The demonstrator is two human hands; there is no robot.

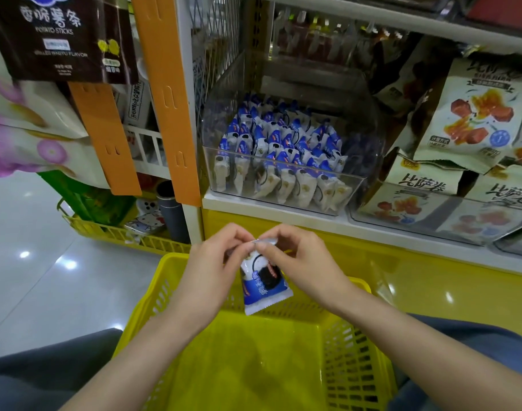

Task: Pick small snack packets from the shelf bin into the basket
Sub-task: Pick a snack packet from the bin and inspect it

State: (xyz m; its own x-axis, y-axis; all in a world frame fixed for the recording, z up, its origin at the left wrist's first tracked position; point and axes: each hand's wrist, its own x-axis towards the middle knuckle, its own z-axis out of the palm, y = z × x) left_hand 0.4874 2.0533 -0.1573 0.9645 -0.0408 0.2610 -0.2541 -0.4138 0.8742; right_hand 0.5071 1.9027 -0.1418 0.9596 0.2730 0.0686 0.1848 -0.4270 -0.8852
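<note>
The shelf (283,212) fills the view from 12 to 3 o'clock, and the yellow basket (176,256) sits open at 6 o'clock. On the shelf at 12 o'clock, the clear bin (283,163) holds rows of blue-and-white packets (283,137). Below it the left hand (212,262) and right hand (301,259) meet at centre. Each pinches the top seal of one packet (264,284), which hangs upright above the basket's far side. The step in hand looks like the drop. To do it well, the hands should carry the packet toward 6 o'clock, well inside the rim, and lower it. Both pinches should then let go together, so that it lands flat rather than catching the mesh wall.
</note>
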